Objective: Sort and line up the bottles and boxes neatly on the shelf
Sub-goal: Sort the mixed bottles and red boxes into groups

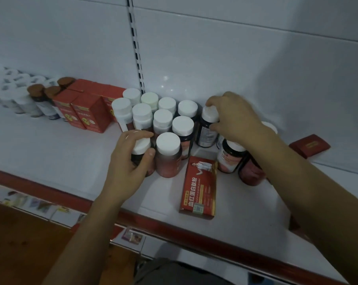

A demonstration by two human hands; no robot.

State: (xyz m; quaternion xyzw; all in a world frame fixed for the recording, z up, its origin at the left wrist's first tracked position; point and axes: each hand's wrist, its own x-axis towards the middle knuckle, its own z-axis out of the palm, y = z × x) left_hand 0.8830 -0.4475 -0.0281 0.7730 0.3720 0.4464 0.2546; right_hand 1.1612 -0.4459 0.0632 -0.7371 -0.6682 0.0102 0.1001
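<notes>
Near the shelf (50,149) front edge, left hand (126,161) clamps one white-capped bottle (140,149) while right hand (235,118) grips another bottle (208,128) farther back, apparently closing up the cluster's rows.

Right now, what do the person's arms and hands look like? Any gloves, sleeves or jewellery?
Both are bare. The left hand and right hand wear no gloves, and no rings, watch or bracelet show. The forearms are uncovered as far as the picture's edge, with no sleeve visible. Nails look short and plain.

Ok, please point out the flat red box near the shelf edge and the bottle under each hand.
flat red box (198,185), head view, printed top face
left-hand bottle (140,145), head view, white cap
right-hand bottle (207,135), head view, dark label
</notes>
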